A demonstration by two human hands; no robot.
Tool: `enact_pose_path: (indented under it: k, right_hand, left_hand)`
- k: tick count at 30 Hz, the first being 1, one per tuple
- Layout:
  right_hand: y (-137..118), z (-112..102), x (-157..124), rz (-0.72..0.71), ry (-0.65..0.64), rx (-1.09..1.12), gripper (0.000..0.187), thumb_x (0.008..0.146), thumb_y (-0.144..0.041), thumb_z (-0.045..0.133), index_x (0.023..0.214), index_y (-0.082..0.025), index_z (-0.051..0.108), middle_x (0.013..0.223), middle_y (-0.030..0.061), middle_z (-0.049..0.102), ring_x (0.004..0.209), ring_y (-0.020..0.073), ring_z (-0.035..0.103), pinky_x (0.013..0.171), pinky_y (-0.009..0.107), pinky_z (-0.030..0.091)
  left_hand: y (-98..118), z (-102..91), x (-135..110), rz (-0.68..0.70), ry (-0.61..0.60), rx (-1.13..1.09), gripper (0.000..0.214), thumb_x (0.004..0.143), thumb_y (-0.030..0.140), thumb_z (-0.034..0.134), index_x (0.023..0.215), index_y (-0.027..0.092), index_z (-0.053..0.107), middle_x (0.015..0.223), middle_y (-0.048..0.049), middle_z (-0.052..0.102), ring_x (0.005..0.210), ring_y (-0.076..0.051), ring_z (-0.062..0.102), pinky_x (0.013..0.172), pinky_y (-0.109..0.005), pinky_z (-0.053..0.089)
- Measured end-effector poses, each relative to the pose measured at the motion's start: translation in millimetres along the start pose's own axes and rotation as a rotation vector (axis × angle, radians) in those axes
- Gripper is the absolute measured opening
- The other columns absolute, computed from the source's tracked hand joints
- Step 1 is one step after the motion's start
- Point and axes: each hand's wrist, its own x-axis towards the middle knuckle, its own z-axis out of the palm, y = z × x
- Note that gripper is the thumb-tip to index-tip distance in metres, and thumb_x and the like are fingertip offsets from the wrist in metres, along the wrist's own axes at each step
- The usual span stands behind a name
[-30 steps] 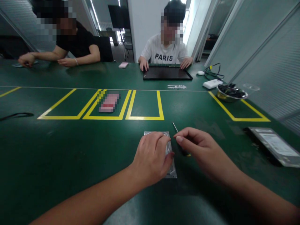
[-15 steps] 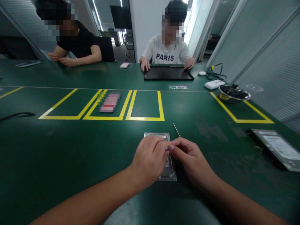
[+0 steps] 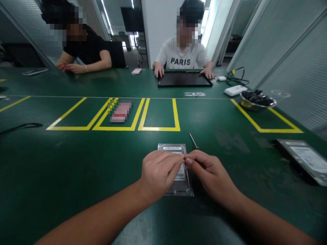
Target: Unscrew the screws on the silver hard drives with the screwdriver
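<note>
A silver hard drive (image 3: 178,189) with a white label lies flat on the green table in front of me. My left hand (image 3: 160,172) is over its left and middle part, thumb and fingers pinched together. From the right, my right hand (image 3: 206,170) meets it at the drive's right edge, also in a pinch. The fingertips of both hands touch; anything between them is hidden or too small to name. Just beyond my right hand a screwdriver (image 3: 193,140) shows its thin metal shaft, its handle partly behind my fingers.
A second hard drive (image 3: 306,158) lies at the right. Behind it stands a metal bowl (image 3: 258,106) of dark parts. Yellow tape rectangles (image 3: 158,129) mark the table, one around a pink phone-like object (image 3: 122,112). Across the table, a person holds a black flat panel (image 3: 185,79); another sits left.
My left hand's fingers have straightened and shifted slightly left and up, uncovering more of the drive's label. My right hand keeps its pinch. The view has shifted a little.
</note>
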Motion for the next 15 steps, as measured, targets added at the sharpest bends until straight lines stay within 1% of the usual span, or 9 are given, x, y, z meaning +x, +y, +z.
enact_pose_path:
  k: [2,4,6,8,11,13,15]
  right_hand:
    - [3.5,4.0,-3.5,-0.121,0.026,-0.109,0.022,0.097,-0.022,0.051,0.107,-0.021,0.071,0.091,0.0026,0.066,0.084,0.0129,0.063,0.075,0.027,0.049]
    - [7.9,8.1,-7.8,-0.276,0.045,-0.256,0.027,0.096,-0.017,0.051,0.118,-0.019,0.066,0.101,0.0068,0.065,0.089,0.0154,0.062,0.078,0.029,0.051]
    - [12.0,11.2,-11.6,-0.446,0.025,-0.428,0.030,0.092,-0.014,0.054,0.121,-0.014,0.063,0.104,0.0108,0.064,0.090,0.0183,0.060,0.076,0.032,0.051]
    - [15.0,13.0,-13.9,-0.579,-0.023,-0.558,0.028,0.090,-0.013,0.056,0.117,-0.011,0.063,0.100,0.0122,0.064,0.086,0.0198,0.057,0.072,0.034,0.050]
    - [16.5,14.3,-13.7,-0.655,-0.135,-0.644,0.022,0.090,-0.014,0.055,0.109,-0.011,0.065,0.092,0.0104,0.064,0.079,0.0191,0.053,0.066,0.033,0.046]
    - [16.1,14.9,-12.3,-0.668,-0.203,-0.677,0.020,0.091,-0.015,0.053,0.106,-0.012,0.067,0.089,0.0087,0.064,0.076,0.0188,0.052,0.065,0.033,0.044]
    - [15.6,15.3,-11.0,-0.669,-0.239,-0.697,0.021,0.093,-0.017,0.052,0.106,-0.013,0.067,0.087,0.0080,0.063,0.076,0.0188,0.051,0.065,0.033,0.042]
  left_hand:
    - [1.5,0.6,1.7,-0.088,0.017,-0.035,0.009,0.089,0.014,0.065,0.096,0.017,0.070,0.088,-0.0017,0.074,0.079,-0.015,0.069,0.073,-0.028,0.050]
    - [2.3,1.1,2.8,-0.206,0.047,-0.082,0.006,0.088,0.014,0.063,0.092,0.017,0.067,0.082,-0.0007,0.070,0.073,-0.013,0.065,0.070,-0.026,0.048]
    - [1.7,1.6,3.4,-0.338,0.099,-0.160,0.003,0.087,0.015,0.062,0.086,0.018,0.064,0.076,0.0012,0.065,0.068,-0.012,0.060,0.065,-0.025,0.046]
    - [-0.2,1.5,4.8,-0.474,0.159,-0.300,0.004,0.086,0.016,0.062,0.083,0.018,0.061,0.073,0.0024,0.060,0.065,-0.011,0.056,0.061,-0.024,0.045]
    - [-3.1,-1.6,12.3,-0.644,0.261,-0.543,0.006,0.084,0.015,0.062,0.080,0.018,0.060,0.068,0.0037,0.056,0.061,-0.010,0.052,0.057,-0.022,0.042]
    - [-3.0,-6.8,21.2,-0.712,0.353,-0.679,0.006,0.080,0.013,0.062,0.078,0.018,0.060,0.065,0.0043,0.055,0.059,-0.009,0.052,0.057,-0.021,0.043]
    - [-1.3,-13.8,30.7,-0.785,0.427,-0.798,0.006,0.077,0.013,0.064,0.077,0.017,0.060,0.064,0.0042,0.057,0.058,-0.009,0.053,0.058,-0.021,0.044]
